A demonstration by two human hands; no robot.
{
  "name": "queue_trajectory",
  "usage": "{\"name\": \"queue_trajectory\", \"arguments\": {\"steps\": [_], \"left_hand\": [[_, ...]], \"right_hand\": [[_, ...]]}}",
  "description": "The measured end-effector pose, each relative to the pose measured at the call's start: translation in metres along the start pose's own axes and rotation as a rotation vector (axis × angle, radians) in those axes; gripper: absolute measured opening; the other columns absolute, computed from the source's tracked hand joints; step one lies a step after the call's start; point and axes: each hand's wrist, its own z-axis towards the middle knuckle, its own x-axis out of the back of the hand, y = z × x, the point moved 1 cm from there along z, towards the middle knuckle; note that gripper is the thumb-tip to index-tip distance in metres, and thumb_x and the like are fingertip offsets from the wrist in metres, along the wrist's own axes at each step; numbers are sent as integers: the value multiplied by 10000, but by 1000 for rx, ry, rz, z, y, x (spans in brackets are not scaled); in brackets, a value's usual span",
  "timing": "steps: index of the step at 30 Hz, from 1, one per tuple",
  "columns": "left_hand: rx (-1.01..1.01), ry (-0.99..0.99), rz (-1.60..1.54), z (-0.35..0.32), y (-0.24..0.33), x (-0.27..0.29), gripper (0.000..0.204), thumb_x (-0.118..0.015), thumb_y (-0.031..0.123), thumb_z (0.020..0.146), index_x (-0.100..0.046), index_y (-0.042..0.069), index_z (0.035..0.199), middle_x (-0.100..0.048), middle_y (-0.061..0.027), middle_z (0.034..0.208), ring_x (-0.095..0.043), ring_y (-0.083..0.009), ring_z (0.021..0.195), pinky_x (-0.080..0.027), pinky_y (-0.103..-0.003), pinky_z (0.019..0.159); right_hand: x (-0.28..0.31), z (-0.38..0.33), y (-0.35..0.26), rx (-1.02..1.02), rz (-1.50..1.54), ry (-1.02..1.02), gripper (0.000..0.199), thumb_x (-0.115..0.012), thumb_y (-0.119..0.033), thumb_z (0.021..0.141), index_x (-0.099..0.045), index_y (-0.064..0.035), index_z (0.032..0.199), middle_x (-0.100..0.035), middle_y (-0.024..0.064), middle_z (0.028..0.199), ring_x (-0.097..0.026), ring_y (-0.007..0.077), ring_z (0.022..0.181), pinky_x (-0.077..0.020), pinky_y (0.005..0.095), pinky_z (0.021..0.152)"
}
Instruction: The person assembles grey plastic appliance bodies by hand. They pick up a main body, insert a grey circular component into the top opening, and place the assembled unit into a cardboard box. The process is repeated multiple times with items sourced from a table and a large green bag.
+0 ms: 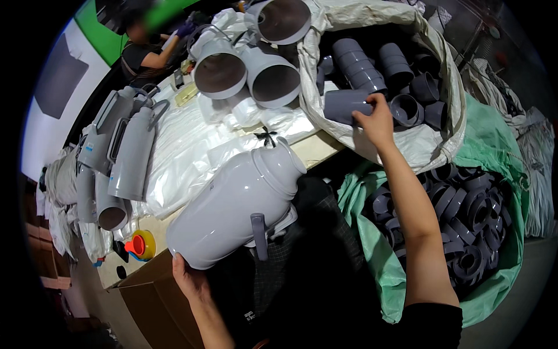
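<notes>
A large light grey thermos jug body (232, 198) with a side handle lies tilted across my lap, its spouted neck toward the upper right. My left hand (190, 279) grips it at the base end, thumb on the near side. At the white woven sack (378, 157), my right hand (376, 121) has thumb and fingers closed round the end of a dark grey plastic cup (344, 107). Whether that is one cup or a nested stack, I cannot tell. More dark grey cups (356, 64) lie in the sack, several of them nested.
A green sack (372, 232) of dark grey rings stands at the right. Grey jugs (133, 154) and wide open-ended shells (220, 72) rest on the plastic-covered table (174, 151). A yellow-red roll (142, 244) sits near its edge, above a cardboard box (157, 308). Another person (145, 55) works at far left.
</notes>
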Motion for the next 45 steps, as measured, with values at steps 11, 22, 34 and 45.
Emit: {"name": "queue_trajectory", "arguments": {"steps": [11,22,34,45], "left_hand": [[38,66,-63,-5,2,1,538,-546,304,1038,-464,-35,1448,-541,-151,1459,-515,-292,1348,-385,-467,1147],[-13,-24,104,-3,9,-14,418,-590,259,1023,-582,-33,1321,-634,-136,1329,-599,-255,1226,-448,-421,1071],[-507,141,349,7,74,-85,535,-348,379,1086,-528,-58,1338,-611,-161,1253,-623,-268,1116,-528,-308,891],[-337,-603,353,-20,13,-241,382,-478,343,1039,-340,134,750,-327,-26,816,-391,-184,876,-318,-374,964]], "right_hand": [[16,-2,20,-87,-345,-121,688,-864,-305,732,-510,-104,1286,-694,189,1141,-676,407,1046,-526,472,885],[2,-147,-101,-630,1225,-693,679,-449,-519,1058,-410,-19,1516,-527,136,1473,-506,334,1347,-383,406,1160],[46,-342,-62,-406,884,-567,528,-591,-266,1027,-394,-61,1471,-448,136,1454,-480,269,1303,-399,381,1094],[278,-211,275,-949,-742,532,798,-822,-344,815,-463,72,1394,-573,276,1339,-547,415,1255,-435,475,1078]]}}
